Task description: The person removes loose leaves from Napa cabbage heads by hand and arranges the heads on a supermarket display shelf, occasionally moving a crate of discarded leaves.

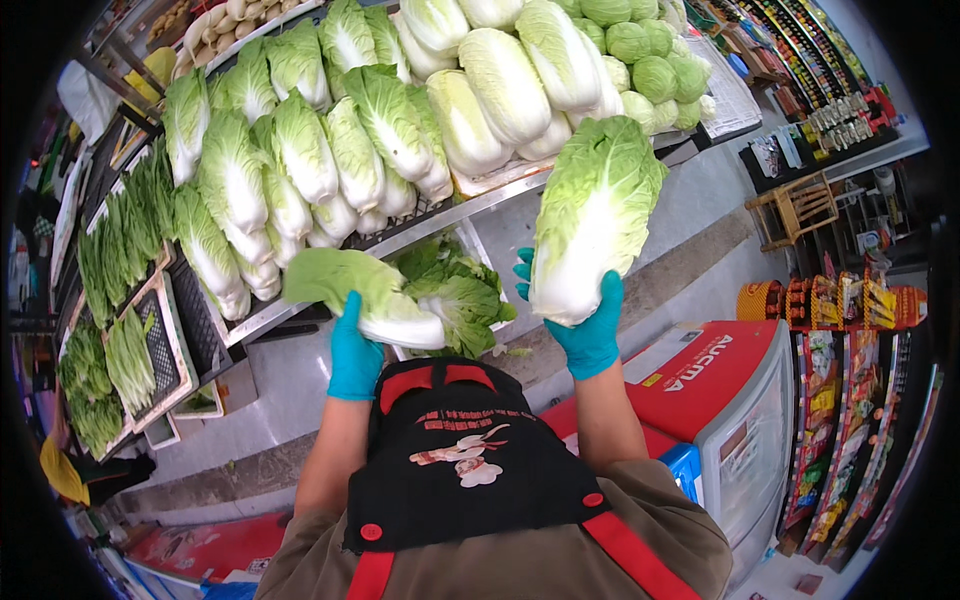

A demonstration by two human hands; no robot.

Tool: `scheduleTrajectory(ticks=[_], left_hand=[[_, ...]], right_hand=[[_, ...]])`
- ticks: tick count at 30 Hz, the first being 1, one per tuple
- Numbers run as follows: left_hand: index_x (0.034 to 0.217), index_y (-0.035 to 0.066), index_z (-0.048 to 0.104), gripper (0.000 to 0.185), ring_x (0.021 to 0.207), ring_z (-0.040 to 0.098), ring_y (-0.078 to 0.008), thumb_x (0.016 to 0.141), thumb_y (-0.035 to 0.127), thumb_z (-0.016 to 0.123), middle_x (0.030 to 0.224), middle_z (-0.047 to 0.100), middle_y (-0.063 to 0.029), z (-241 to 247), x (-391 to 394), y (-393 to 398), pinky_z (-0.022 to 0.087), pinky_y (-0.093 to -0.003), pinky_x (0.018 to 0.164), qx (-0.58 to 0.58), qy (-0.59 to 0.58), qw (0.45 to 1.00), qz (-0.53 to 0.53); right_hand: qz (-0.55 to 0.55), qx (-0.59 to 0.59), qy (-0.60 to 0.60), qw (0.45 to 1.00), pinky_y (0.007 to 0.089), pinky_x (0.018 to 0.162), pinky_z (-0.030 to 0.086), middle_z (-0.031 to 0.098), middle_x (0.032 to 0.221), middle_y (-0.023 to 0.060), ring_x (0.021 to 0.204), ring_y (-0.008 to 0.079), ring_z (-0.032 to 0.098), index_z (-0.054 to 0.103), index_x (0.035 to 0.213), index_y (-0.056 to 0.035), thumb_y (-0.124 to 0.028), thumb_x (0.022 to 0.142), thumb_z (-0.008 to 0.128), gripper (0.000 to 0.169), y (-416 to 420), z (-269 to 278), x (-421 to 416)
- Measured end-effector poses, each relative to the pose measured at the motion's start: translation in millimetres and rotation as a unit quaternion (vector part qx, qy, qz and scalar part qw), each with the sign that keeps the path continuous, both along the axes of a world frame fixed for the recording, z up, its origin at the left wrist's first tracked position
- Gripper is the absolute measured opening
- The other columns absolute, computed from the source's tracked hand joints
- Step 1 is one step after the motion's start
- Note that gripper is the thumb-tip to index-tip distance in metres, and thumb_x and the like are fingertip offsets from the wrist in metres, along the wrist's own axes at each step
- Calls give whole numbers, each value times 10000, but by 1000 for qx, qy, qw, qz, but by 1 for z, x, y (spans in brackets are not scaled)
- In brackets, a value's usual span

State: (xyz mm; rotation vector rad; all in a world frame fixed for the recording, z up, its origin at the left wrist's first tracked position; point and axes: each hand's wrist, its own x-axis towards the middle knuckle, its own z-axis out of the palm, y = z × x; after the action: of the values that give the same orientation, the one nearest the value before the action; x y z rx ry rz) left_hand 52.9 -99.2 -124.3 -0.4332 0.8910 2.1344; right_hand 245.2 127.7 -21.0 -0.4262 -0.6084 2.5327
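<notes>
My left hand [355, 351], in a teal glove, grips a loose napa cabbage leaf [360, 277] by its side near the thick white base; its green end looks blurred. In my right hand [592, 341], also gloved, a napa cabbage head [592, 217] stands with its white base down in the palm and leafy tip away from me. Trimmed cabbage leaves [463, 300] fill a white container [474, 238] on the floor, beneath and between the hands. Napa cabbages [300, 157] with loose green tops are stacked on the display stand ahead.
Tightly wrapped-looking pale napa cabbages [502, 86] and round green cabbages [652, 67] occupy the stand's right. The stand's metal edge [390, 244] runs just beyond my left hand. A red-topped freezer [705, 375] is close on my right, near snack shelves [847, 420]. Leafy greens [127, 232] lie left.
</notes>
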Motion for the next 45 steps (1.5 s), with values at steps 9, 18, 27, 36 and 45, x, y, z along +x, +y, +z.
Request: scheduleTrajectory(ticks=[9, 18, 27, 36, 45], left_hand=[[1483, 166, 292, 734, 1363, 311, -248, 931, 648, 337, 1498, 337, -60, 33, 20, 44, 207, -430, 1111, -38, 200, 933, -298], [1422, 113, 387, 706, 1247, 480, -300, 930, 618, 347, 1395, 474, -111, 42, 4, 36, 359, -447, 1077, 227, -24, 972, -54], [1447, 133, 351, 743, 1273, 450, -316, 912, 649, 363, 1431, 429, -122, 39, 6, 30, 338, -473, 1087, 182, -25, 982, -51], [1443, 110, 352, 708, 1274, 457, -293, 937, 604, 382, 1428, 434, -122, 47, 16, 42, 356, -442, 1084, 183, -34, 972, -146], [1409, 114, 410, 679, 1209, 510, -267, 933, 598, 410, 1375, 492, -100, 40, 28, 42, 394, -403, 1052, 108, -46, 966, -230]], right_hand=[[-57, 534, -357, 764, 380, 963, 447, 471, 1332, 192, 1176, 284, 519, 200, 1465, 3, -224, 662, 843, 1054, -33, 2, -32], [98, 687, -224, 684, 432, 959, 438, 494, 1260, 253, 1158, 370, 514, 272, 1455, -7, -300, 723, 798, 948, -87, 6, -47], [138, 500, -251, 818, 384, 981, 438, 485, 1318, 193, 1183, 267, 522, 338, 1436, -40, -182, 816, 738, 751, -84, -23, -44], [11, 377, -255, 891, 299, 943, 449, 529, 1280, 134, 1128, 185, 531, 428, 1366, 8, -216, 906, 647, 556, -14, 7, -93], [-76, 535, -345, 768, 329, 934, 445, 604, 1179, 153, 1091, 213, 567, 507, 1292, 26, -335, 895, 643, 553, -3, -32, -158]])
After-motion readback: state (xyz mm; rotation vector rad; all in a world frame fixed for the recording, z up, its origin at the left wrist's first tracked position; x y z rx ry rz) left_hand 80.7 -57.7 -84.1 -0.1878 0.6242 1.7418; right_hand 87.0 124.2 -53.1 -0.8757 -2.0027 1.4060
